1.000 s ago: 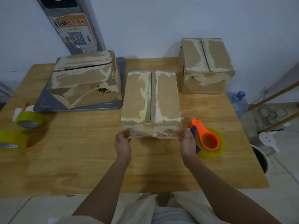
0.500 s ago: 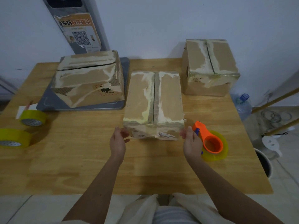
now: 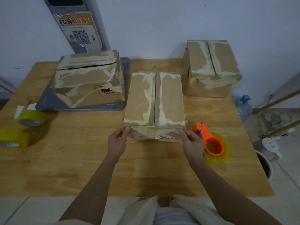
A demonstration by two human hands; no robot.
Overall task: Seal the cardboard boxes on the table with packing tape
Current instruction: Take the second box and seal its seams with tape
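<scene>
Two yellow tape rolls (image 3: 31,117) lie far left on your table (image 3: 81,159). Your left hand (image 3: 117,142) pinches clear tape (image 3: 130,127) at the middle box's (image 3: 155,104) near-left corner; your right hand (image 3: 192,142) pinches at its near-right corner, beside the orange tape dispenser (image 3: 212,144).

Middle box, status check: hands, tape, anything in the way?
Left hand and right hand each pinch an end of clear tape at the middle box front corners. Top seam untaped. Orange tape dispenser beside right hand, not blocking.
</scene>
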